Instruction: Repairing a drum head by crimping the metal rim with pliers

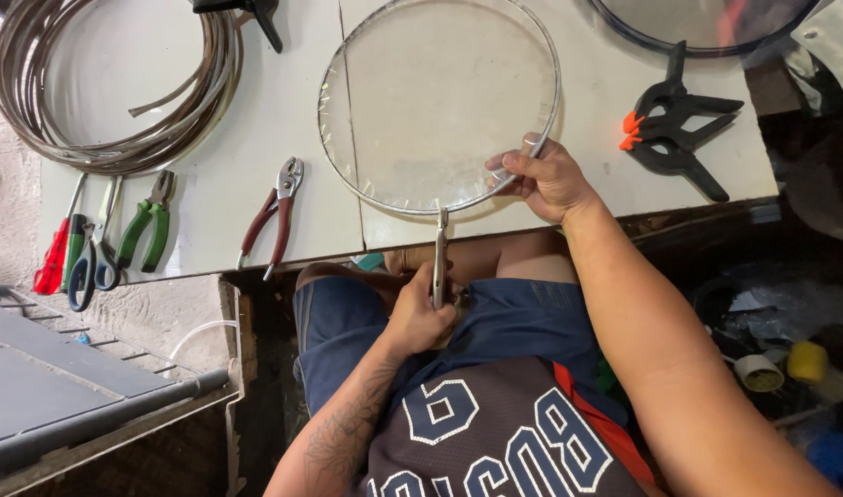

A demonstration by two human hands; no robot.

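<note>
Head view: the right hand (pixel 546 179) is gripping the rim of a round metal hoop covered with clear film (pixel 440 101) on the white table (pixel 256 184), fingers curled shut. The left hand (pixel 421 317) is clenching silver pliers (pixel 439 258) biting the hoop's near edge; film already looks stretched across, though how much edge remains unfastened is unclear.

round hoop (pixel 366 184) on the table (pixel 256 138), pliers (pixel 276 213) to its left, spring clamps (pixel 676 124) to its right

No packages, labels, signs or screens are showing anywhere here; the only lettering is sitting at six o'clock, white block characters on the person's dark sleeveless jersey (pixel 495 433) with orange trim.
</note>
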